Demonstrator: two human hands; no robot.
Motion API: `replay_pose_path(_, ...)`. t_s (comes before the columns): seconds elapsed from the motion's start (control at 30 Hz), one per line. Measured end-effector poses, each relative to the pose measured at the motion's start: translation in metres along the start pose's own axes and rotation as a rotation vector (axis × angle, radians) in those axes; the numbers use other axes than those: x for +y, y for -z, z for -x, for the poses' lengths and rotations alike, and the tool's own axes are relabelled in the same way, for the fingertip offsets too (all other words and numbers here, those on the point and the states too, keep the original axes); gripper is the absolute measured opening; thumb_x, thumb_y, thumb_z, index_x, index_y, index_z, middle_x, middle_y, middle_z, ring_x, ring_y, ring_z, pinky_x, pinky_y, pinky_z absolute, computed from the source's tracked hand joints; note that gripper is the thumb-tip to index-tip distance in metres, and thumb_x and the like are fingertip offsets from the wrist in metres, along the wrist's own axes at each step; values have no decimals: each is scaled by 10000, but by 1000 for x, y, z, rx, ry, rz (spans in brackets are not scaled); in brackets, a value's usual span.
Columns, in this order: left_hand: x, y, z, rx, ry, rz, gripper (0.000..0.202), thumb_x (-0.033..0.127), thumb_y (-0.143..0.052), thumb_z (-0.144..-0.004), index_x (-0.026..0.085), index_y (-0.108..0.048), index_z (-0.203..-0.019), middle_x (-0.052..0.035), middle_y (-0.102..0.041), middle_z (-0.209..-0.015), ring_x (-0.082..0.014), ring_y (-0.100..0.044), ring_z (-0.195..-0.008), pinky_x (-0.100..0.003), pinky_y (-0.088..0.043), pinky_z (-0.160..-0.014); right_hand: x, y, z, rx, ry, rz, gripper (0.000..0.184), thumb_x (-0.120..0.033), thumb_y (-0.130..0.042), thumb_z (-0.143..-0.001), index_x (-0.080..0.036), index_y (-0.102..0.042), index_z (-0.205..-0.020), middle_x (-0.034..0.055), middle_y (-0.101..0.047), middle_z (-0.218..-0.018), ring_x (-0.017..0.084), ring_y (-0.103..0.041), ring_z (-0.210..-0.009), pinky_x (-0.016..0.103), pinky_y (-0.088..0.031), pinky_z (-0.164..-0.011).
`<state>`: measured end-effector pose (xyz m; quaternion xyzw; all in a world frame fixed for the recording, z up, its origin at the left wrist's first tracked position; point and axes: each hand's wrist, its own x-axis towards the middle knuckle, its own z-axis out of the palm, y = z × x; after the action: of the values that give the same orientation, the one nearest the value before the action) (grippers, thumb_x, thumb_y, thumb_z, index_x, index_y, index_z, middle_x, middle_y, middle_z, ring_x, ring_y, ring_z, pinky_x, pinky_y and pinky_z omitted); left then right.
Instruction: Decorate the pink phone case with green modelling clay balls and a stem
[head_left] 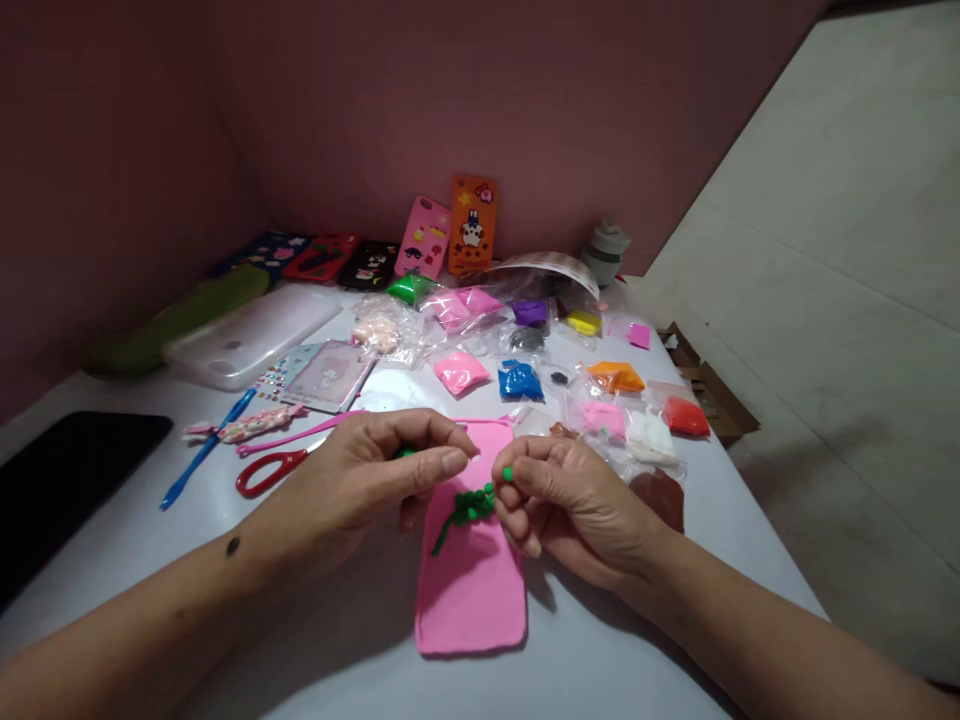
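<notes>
A phone case covered in pink clay (472, 600) lies on the table in front of me. On its face sits a sprig of green clay (469, 508) with small rounded leaves and a thin stem. Between thumb and finger of my right hand (574, 505) is a small green clay ball (508, 474), held just above the case's right edge. My left hand (375, 470) hovers over the case's left side, thumb and index finger close together. A bit of green clay (406, 452) shows in its curled fingers, mostly hidden.
Red-handled scissors (271, 472), a blue modelling tool (206, 450) and a black phone-like slab (82, 480) lie to the left. Several bags of coloured clay (519, 380) spread behind the case. Decorated phone cases (474, 222) stand along the wall. A grey bottle (606, 252) stands at back right.
</notes>
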<state>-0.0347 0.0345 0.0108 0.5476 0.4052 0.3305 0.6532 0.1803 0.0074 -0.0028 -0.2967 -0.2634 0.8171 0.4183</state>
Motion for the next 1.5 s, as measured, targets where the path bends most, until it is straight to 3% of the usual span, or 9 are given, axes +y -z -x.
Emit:
replay_pose_path(0.1, 0, -4, 2, 1, -27, -131, 232, 442, -833, -846, 231, -816, -943, 24, -681, -647, -83, -541, -534, -153, -427, -496, 1, 0, -1, -29, -5, -11, 226, -203, -968, -730, -117, -780, -820, 29, -764, -705, 101, -705, -544, 166, -570, -501)
replay_pose_path(0.23, 3, -8, 6, 43, -31, -202, 248, 435, -822, -821, 234, -794, -964, 13, -703, -680, -103, -551, -583, -165, -405, -516, 3, 1, -2, -95, 15, -48, 168, -191, -902, -800, -111, -793, -901, 44, -795, -779, 122, -741, -600, 196, -615, -527)
replay_pose_path(0.43, 4, -8, 8, 71, -100, -248, 236, 386, -798, -847, 268, -818, -1050, 25, -740, -714, -120, -594, -601, -187, -441, -537, 2, 2, -1, -105, 8, -31, 280, -186, -896, -798, -135, -731, -1019, 27, -804, -778, 135, -751, -585, 199, -613, -510)
replay_pose_path(0.63, 2, -13, 10, 89, -173, -312, 157, 398, -813, -843, 262, -857, -909, -1, -812, -787, -172, -702, -717, -227, -520, -669, 4, 0, 0, -71, 53, 55, 414, -239, -878, -855, -154, -620, -1167, -6, -780, -735, 132, -744, -551, 188, -595, -495)
replay_pose_path(0.87, -10, -14, 11, 29, -237, -345, 120, 361, -796, -857, 248, -833, -844, 2, -780, -721, -153, -662, -638, -215, -472, -582, 6, -2, 1, -51, 64, 120, 466, -229, -927, -806, -160, -617, -1146, -59, -743, -690, 114, -725, -514, 174, -593, -479)
replay_pose_path(1.07, -5, -16, 11, 15, -204, -381, 149, 348, -755, -855, 231, -804, -777, -1, -749, -673, -149, -623, -618, -219, -443, -569, 8, 0, 0, -70, 33, 138, 483, -248, -934, -789, -167, -621, -1148, -56, -741, -706, 133, -735, -526, 198, -601, -486)
replay_pose_path(1.17, 7, -14, 10, -33, -102, -405, 184, 381, -723, -862, 232, -806, -795, -13, -762, -703, -168, -649, -656, -225, -478, -604, 8, 1, 1, -104, 55, 145, 427, -321, -874, -864, -162, -623, -1171, -24, -757, -699, 143, -742, -539, 212, -608, -495)
replay_pose_path(1.33, 26, -1, 6, 8, -89, -524, 178, 409, -741, -807, 260, -824, -754, -18, -779, -738, -186, -656, -681, -215, -465, -596, 1, 3, 4, 82, 179, 262, 312, -376, -828, -887, -161, -688, -1064, -3, -754, -692, 101, -672, -482, 162, -527, -429)
replay_pose_path(1.5, 27, 7, 3, -126, -10, -764, 258, 438, -673, -813, 254, -842, -748, -33, -749, -669, -195, -623, -590, -227, -390, -515, -4, 8, 2, 259, 299, 396, 172, -334, -766, -910, -180, -716, -968, -48, -681, -632, 57, -521, -403, 143, -394, -342)
